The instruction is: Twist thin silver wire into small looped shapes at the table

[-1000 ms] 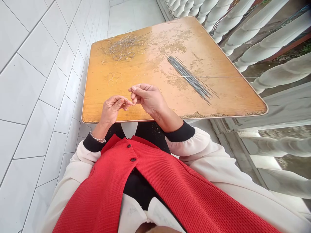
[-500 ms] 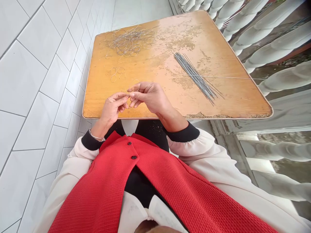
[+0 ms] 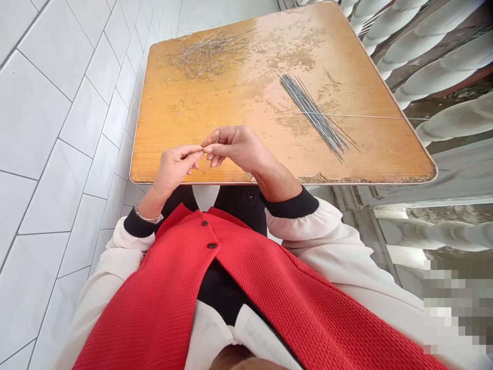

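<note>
My left hand (image 3: 175, 162) and my right hand (image 3: 236, 146) meet fingertip to fingertip over the table's near edge. Both pinch a thin wire (image 3: 216, 129), which curves up in a loop above the right fingers; much of it is hidden by the fingers. Just beyond the hands lies a small bent wire figure with loops (image 3: 181, 112). Farther back is a tangled heap of bent wires (image 3: 210, 56). To the right rests a bundle of straight grey wires (image 3: 314, 115), with one long wire (image 3: 370, 116) lying across it.
The wooden table (image 3: 246, 108) has a worn, peeling surface and a pale rim. A white tiled wall (image 3: 61, 133) runs along the left. White balusters (image 3: 435, 67) stand close on the right, and the long wire's end reaches past the table edge toward them.
The camera view has shifted slightly, so the table sits a bit higher. My hands stay pinched together on the wire, and more of its loop shows above the right fingers.
</note>
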The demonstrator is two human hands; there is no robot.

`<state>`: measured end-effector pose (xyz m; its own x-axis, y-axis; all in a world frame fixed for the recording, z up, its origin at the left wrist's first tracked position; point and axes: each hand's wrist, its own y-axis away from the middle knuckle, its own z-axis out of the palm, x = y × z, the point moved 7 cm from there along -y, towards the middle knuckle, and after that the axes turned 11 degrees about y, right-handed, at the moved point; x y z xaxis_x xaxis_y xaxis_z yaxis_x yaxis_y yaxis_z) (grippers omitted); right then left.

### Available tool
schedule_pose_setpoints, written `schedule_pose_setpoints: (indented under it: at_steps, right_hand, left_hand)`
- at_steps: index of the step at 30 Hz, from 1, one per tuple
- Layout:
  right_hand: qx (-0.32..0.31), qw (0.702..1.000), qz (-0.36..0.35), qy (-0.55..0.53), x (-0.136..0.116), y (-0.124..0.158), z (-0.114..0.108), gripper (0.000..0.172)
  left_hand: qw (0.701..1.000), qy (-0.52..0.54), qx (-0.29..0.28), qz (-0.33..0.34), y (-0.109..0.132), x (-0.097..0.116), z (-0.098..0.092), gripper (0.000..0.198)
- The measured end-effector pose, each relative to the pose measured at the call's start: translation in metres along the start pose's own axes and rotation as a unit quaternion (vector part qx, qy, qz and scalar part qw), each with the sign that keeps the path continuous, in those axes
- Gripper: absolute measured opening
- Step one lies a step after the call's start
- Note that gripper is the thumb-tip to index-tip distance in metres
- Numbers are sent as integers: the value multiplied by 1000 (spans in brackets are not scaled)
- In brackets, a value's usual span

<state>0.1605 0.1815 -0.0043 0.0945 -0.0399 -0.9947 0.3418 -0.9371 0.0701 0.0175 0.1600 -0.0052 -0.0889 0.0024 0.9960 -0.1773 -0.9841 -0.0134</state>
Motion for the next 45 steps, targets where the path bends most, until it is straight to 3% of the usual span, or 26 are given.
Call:
schedule_pose_setpoints:
  at_steps: [6,15,18,27,31,36,45]
  right_hand:
    - [0,1000,15,15,4,-3,-4,22]
    - [57,997,-20,-46,12,5,0,26]
    - [81,995,-7,-63,16,7,-3,25]
    - [61,994,26,-89,13,13,0,31]
    - [84,993,10,-81,14,15,-4,30]
    - [84,993,4,-81,16,13,-3,28]
    - [90,992,-53,-72,13,12,-3,21]
  left_hand:
    - [1000,14,-24,-7,-2,-2,3,5]
    - [998,40,52,23,-2,-5,3,9]
    - [995,77,54,18,-2,-6,2,9]
    - [984,160,40,-69,-6,-13,2,14]
    - [972,199,27,-122,-6,-18,5,20]
    - [969,208,7,-134,-5,-26,5,40]
    - [963,221,-23,-151,-5,-25,11,50]
